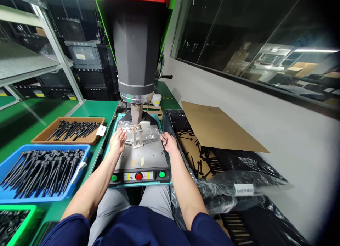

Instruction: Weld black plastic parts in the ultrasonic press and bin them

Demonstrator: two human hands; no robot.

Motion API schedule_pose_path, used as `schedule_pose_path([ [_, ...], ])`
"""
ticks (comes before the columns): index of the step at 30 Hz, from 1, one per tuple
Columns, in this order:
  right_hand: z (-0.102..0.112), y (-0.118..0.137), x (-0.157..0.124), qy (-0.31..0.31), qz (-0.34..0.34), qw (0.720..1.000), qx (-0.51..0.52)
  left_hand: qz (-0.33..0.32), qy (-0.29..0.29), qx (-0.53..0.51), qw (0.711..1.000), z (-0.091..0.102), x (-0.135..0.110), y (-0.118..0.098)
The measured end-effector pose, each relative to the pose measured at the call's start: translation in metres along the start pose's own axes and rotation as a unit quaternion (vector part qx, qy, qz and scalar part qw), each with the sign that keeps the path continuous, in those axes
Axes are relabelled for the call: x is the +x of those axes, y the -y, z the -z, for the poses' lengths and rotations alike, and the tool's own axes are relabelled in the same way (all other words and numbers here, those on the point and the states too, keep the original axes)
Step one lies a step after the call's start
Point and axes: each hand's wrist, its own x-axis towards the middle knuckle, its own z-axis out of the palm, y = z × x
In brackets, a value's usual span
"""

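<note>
A tall grey press machine (136, 47) stands over a metal base plate (145, 157) with a small metal fixture (136, 137) under its horn. A clear plastic film (148, 132) lies over the fixture. My left hand (118, 139) rests at the film's left edge, fingers curled on it. On the right side of the fixture, my right hand (168, 141) is closed around a thin dark rod (164, 148) that points down toward the plate.
The panel's front edge carries two green buttons (114, 177) and a red button (138, 175). At left sit a blue tray (42, 168) and a brown tray (69, 130) of black rods. A bag-lined box (202, 157) with cardboard (220, 127) stands at right.
</note>
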Motion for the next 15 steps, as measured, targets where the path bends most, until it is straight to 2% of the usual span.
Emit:
schedule_pose_path([
  [3, 0.013, -0.018, -0.019, -0.047, 0.008, 0.999, 0.003, 0.009, 0.016, 0.006, 1.0, 0.004, -0.002, 0.001],
  [5, 0.02, -0.037, -0.041, -0.052, 0.009, 0.999, -0.007, 0.013, 0.029, 0.013, 0.999, 0.007, -0.004, 0.002],
  [6, 0.022, -0.048, -0.054, -0.034, 0.0, 0.999, -0.019, 0.014, 0.034, 0.015, 0.999, 0.008, -0.004, 0.002],
  [8, 0.018, -0.069, -0.078, 0.042, -0.053, 0.997, -0.036, 0.015, 0.042, 0.017, 0.999, 0.009, -0.005, 0.002],
  [11, -0.005, -0.094, -0.099, 0.176, -0.104, 0.977, -0.058, 0.014, 0.046, 0.015, 0.999, 0.01, -0.007, 0.001],
  [13, -0.029, -0.104, -0.1, 0.229, -0.068, 0.967, -0.09, 0.012, 0.047, 0.011, 0.999, 0.009, -0.009, -0.001],
  [15, -0.055, -0.11, -0.092, 0.244, -0.004, 0.963, -0.114, 0.016, 0.05, 0.005, 0.999, 0.007, -0.012, -0.003],
])
